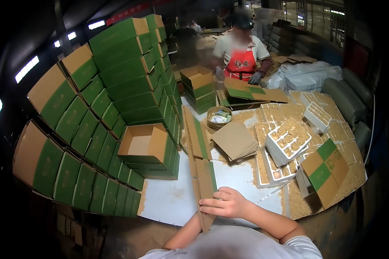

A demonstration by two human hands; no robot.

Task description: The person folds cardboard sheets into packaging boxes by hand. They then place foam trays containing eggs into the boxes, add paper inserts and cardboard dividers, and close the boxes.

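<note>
A flat, partly folded cardboard box (203,177), brown with a green stripe, stands on edge in front of me and runs away across the table. My right hand (223,203) is closed on its near right side, with the fingers reaching over the board. Behind the near end of the same cardboard goes my left forearm (186,233); the board hides the left hand and its fingers. To the right of the box lies a pile of plain brown cardboard sheets (235,141).
Tall stacks of green-and-brown boxes (125,69) rise at the left, with an open box (144,140) nearer. White foam trays (289,140) with tan filling and a cardboard box (326,172) stand right. A basket (219,117) holds packets. Opposite, a person in a red apron (241,64) handles cardboard.
</note>
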